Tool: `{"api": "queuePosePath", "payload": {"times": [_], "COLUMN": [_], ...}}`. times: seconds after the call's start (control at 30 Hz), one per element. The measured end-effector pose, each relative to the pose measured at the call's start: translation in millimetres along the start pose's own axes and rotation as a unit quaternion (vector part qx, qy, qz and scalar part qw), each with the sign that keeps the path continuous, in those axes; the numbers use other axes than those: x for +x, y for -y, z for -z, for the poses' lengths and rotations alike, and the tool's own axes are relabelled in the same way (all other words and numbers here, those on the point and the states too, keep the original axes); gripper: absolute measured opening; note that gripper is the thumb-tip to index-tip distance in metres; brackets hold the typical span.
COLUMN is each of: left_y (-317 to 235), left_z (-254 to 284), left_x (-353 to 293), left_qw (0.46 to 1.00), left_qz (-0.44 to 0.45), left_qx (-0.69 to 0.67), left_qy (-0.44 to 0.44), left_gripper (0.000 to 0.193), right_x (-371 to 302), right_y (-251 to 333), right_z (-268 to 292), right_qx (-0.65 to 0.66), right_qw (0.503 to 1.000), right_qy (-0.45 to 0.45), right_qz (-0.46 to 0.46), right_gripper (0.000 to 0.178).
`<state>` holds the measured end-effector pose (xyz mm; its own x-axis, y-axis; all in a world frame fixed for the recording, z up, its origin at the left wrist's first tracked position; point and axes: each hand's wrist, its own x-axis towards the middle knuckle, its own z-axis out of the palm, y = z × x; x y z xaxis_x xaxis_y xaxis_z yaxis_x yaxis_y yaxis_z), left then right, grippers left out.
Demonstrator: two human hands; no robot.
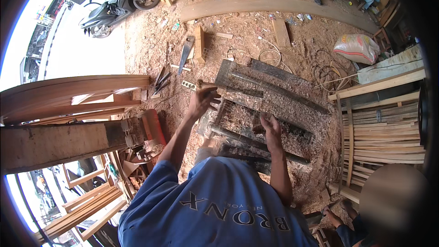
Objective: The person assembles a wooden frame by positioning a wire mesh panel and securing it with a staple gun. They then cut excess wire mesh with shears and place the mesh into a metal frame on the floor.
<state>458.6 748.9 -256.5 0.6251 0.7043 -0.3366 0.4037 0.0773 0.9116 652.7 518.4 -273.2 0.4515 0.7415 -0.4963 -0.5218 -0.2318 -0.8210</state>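
Hands on dusty slatted frame — left gripping wooden handle, right pressed flat.

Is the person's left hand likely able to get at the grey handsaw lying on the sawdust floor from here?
Probably yes, with a stretch: the left hand is free, and only open sawdust separates it from the grey handsaw; nothing blocks the way.

The floor is thick with sawdust and shavings. A dark metal frame lies flat on it. Beyond the frame lies a long curved plank; left of the frame lies a handsaw, right of it a filled sack, and cables curl between.
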Motion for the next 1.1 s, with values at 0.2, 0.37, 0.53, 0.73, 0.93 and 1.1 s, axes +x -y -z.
{"api": "queuePosePath", "payload": {"times": [0.2, 0.37, 0.53, 0.73, 0.93, 1.1], "left_y": [1.1, 15.5, 39.8, 42.1, 20.7, -9.4], "left_z": [100.1, 152.5, 164.6, 124.7, 49.6, -21.1], "left_x": [72.9, 113.9, 124.0, 39.4, -23.0, -26.7], "left_qw": [0.986, 0.992, 0.992, 0.976, 0.954, 0.927], "left_qz": [-0.049, -0.038, -0.048, -0.208, -0.283, -0.303], "left_qx": [0.141, -0.037, -0.117, -0.022, 0.005, 0.098], "left_qy": [0.072, 0.118, 0.006, -0.063, 0.097, 0.199], "left_gripper": [0.063, 0.061, 0.045, 0.031, 0.019, 0.018], "right_x": [56.0, 75.9, 72.9, -12.4, -90.4, -120.3], "right_y": [17.4, 2.4, -34.4, -74.8, -89.2, -96.7], "right_z": [-79.1, -118.6, -122.1, -88.2, -42.2, 4.2], "right_qx": [-0.065, -0.059, -0.062, 0.045, 0.128, 0.126], "right_qw": [0.997, 0.995, 0.978, 0.917, 0.865, 0.851], "right_qy": [0.003, -0.036, -0.181, -0.380, -0.455, -0.477], "right_qz": [0.031, 0.073, 0.078, 0.111, 0.166, 0.179], "right_gripper": [0.039, 0.043, 0.036, 0.044, 0.031, 0.034]}}
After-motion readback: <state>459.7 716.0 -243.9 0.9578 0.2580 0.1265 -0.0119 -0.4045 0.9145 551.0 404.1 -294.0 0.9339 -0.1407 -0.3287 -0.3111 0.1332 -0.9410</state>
